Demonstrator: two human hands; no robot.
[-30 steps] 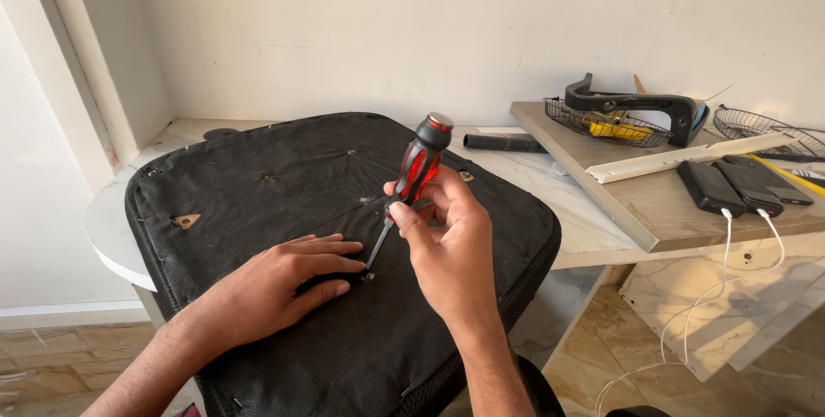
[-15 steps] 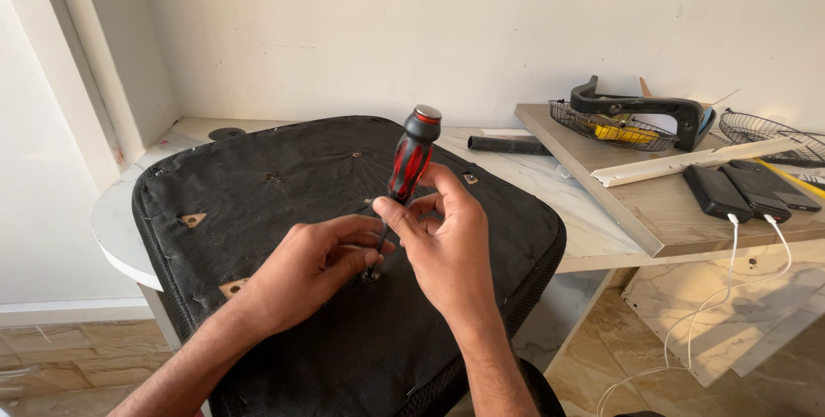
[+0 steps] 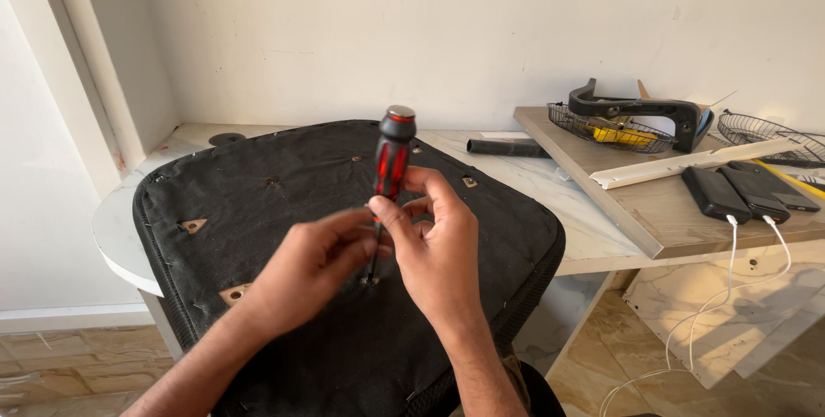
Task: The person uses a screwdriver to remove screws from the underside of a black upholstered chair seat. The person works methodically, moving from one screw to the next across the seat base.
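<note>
Both hands meet over the middle of a black fabric-covered seat cushion [image 3: 284,185] that lies underside up on the near left of a white marble-look table [image 3: 576,237]. Right hand [image 3: 438,249] pinches the lower handle of a red and black screwdriver [image 3: 391,164] between thumb and fingers, holding it nearly upright with its tip down at a screw hole in the cushion. Left hand [image 3: 314,258] lies on the fabric just beside the shaft, its fingers closed around the lower shaft near the tip, touching the right hand.

Small metal brackets [image 3: 192,225] show on the cushion's left side. On the far right, a wooden board [image 3: 653,211] lies on the table and carries a black chair armrest [image 3: 640,108], a wire basket [image 3: 601,125] and two dark power banks [image 3: 730,189] with white cables [image 3: 730,297] hanging toward the floor. A black cylinder [image 3: 507,148] lies behind the cushion.
</note>
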